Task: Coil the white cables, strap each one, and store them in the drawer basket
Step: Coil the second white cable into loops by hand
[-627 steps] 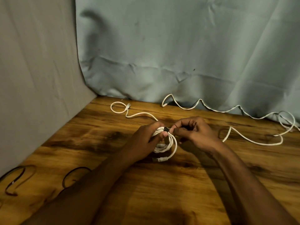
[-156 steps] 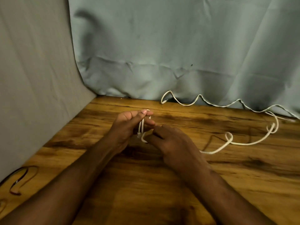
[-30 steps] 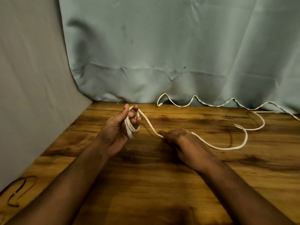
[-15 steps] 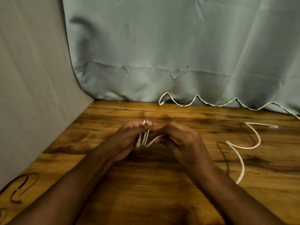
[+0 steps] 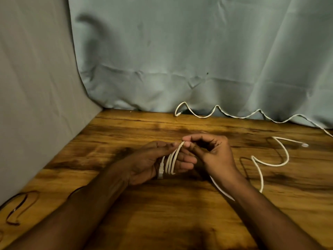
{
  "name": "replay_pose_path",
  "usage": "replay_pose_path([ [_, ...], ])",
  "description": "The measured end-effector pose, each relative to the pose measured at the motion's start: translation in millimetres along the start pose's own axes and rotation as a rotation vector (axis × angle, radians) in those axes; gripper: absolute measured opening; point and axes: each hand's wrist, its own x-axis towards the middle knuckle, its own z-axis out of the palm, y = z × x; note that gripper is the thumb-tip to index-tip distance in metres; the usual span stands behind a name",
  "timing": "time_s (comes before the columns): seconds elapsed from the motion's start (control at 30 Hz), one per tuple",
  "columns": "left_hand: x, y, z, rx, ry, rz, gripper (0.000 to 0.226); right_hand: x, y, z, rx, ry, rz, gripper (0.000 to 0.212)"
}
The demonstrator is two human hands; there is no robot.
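Left hand (image 5: 153, 163) as spool, fingers wrapped in thin white cable (image 5: 171, 162); right hand (image 5: 210, 152) pinching strand, feeding another loop.

We can't make out any writing here, honestly. No labels, brands, numbers or signs that we can read on anything in view.
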Motion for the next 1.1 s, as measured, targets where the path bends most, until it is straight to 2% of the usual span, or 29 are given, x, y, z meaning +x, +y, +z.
replay_pose_path([
  [0.2,3.0,-2.3,-0.1,0.064,0.047,0.14,0.029,-1.5,2.6,3.2,0.164,-0.037,0.124,0.018],
  [0.33,6.5,-3.7,-1.9,-0.045,0.035,0.173,0.025,-7.4,0.2,10.9,0.466,-0.304,0.281,0.035],
  [0.43,8.9,-6.1,-6.2,-0.092,0.004,0.151,0.029,-5.1,-0.5,12.1,0.603,-0.377,0.36,0.043],
  [0.53,13.0,-8.1,-5.1,-0.098,0.044,0.135,0.033,1.5,2.1,9.8,0.612,-0.309,0.431,0.051],
  [0.67,17.9,-9.8,4.6,-0.086,0.128,0.15,0.032,3.0,1.0,14.8,0.716,-0.146,0.469,0.028],
  [0.77,19.7,-11.8,9.1,-0.094,0.143,0.112,0.041,1.5,-0.9,18.3,0.685,-0.112,0.479,0.018],
  [0.9,16.2,-10.6,9.2,-0.042,0.133,0.103,0.043,-2.4,-2.5,19.5,0.6,-0.106,0.471,0.018],
  [1.0,15.0,-10.0,6.1,-0.03,0.228,0.157,0.036,-4.1,2.1,21.8,0.535,-0.127,0.378,0.016],
  [1.1,18.2,-6.8,-6.4,-0.149,0.29,0.236,0.027,-5.2,7.4,24.7,0.303,-0.101,0.203,0.021],
])
